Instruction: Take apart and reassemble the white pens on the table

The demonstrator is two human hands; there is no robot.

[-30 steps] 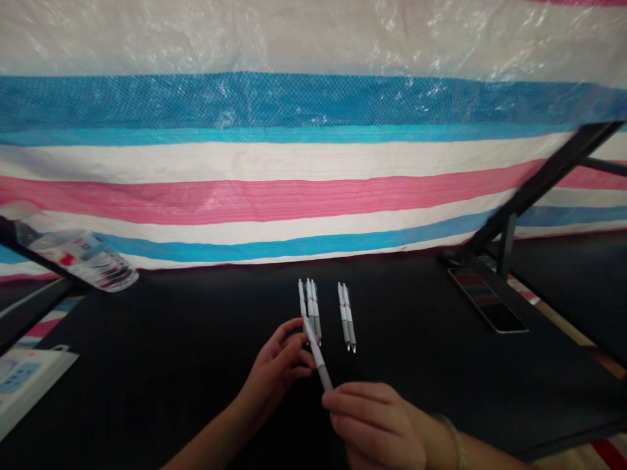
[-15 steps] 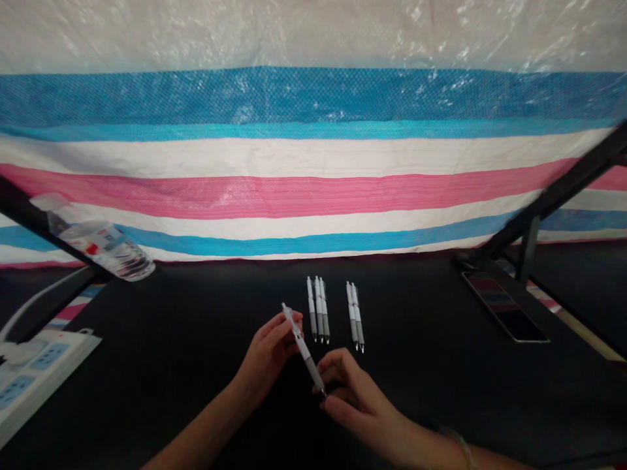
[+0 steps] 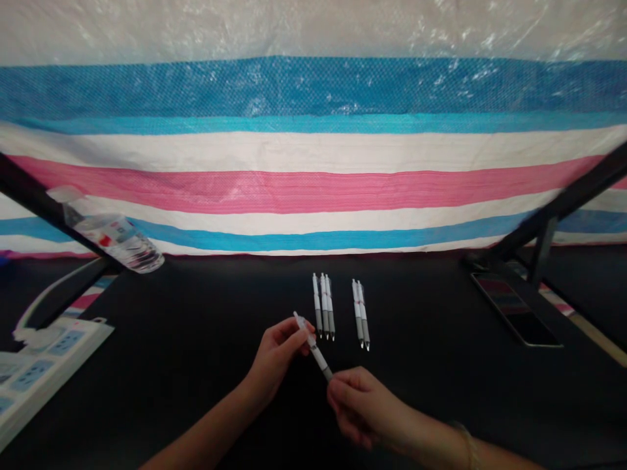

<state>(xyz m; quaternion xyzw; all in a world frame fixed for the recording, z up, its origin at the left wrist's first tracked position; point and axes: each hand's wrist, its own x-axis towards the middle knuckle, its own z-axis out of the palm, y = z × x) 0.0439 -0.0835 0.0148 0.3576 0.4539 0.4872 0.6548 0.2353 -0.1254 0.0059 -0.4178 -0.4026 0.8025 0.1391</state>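
Observation:
A white pen with a grey grip (image 3: 318, 358) slants between my two hands above the black table. My left hand (image 3: 275, 356) pinches its upper end, near the clip. At the lower end, my right hand (image 3: 365, 401) is closed round the grey grip, so the tip is hidden. Just beyond my hands, a group of three similar pens (image 3: 324, 305) lies side by side on the table. A pair of the same pens (image 3: 361, 313) lies a little to the right of that group, tips toward me.
A clear water bottle (image 3: 120, 240) leans at the back left, by a black frame bar. A white power strip (image 3: 53, 365) with a plugged-in cable lies on the left. On the right rests a phone (image 3: 516, 310). Behind the black table (image 3: 196, 307) hangs a striped plastic sheet (image 3: 313, 189).
My right thumb and fingers, looser around the pen's tip before, have closed on the grey grip. The view has shifted slightly, moving the table things a little to the right.

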